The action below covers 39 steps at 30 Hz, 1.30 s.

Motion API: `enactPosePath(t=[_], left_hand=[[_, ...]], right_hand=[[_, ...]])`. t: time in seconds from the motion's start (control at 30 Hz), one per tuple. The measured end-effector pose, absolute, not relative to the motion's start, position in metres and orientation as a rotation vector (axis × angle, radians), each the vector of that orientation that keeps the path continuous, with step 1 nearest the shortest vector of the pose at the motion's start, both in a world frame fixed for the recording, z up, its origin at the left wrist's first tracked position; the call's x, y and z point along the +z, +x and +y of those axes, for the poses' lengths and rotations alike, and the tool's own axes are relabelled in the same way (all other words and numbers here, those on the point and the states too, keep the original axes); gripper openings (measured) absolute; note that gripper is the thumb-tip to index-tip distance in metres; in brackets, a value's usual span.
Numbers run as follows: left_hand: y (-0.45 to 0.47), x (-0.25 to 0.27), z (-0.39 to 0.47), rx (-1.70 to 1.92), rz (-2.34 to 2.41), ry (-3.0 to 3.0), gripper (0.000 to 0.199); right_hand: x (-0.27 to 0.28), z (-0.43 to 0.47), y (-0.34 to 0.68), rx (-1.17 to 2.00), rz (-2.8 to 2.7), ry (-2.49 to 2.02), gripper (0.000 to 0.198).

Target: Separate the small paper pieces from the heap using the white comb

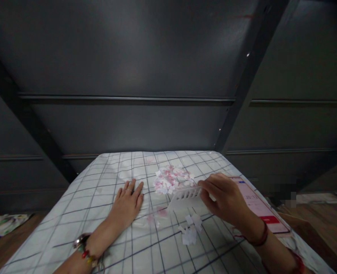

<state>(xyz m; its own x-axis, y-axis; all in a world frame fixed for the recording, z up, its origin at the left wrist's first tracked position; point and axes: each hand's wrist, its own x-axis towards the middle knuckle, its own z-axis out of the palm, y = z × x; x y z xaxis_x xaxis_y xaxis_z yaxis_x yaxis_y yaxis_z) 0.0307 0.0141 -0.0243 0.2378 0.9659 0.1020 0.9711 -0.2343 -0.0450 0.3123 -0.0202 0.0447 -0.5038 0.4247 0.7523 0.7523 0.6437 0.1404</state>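
Head view: the right hand [223, 196] pinches 1 end of a white slotted plastic plate [184, 201], its long axis running leftward from the fingers across the checked tablecloth [79, 224]. Just beyond its slotted edge lies a heap of pink-stained paper scraps [171, 179]; 1 smaller cluster of white scraps [190, 230] lies on the near side. The left hand [128, 203], fingers spread, rests palm-down left of the plate, gripping nothing.
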Motion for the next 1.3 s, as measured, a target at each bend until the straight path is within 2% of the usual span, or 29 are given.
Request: enactPosePath(t=[0.33,0.57,1.03,1.3], left_hand=[[0.031,-0.024,0.014,-0.026,-1.863,-2.387,0.046],[0.027,-0.034,0.017,-0.174,-1.825,-2.381,0.045],[0.027,-0.033,0.017,-0.14,-1.828,-2.397,0.046],[0.029,-0.026,0.015,-0.148,-1.829,-2.41,0.046]], right_hand=[[0.053,-0.017,0.336,-0.605,-2.169,-0.966,0.016],[0.045,-0.022,0.315,-0.572,-2.147,-0.77,0.015],[0.042,-0.022,0.315,-0.498,-2.132,-0.712,0.021],[0.051,-0.014,0.341,-0.625,-1.997,-1.014,0.015]])
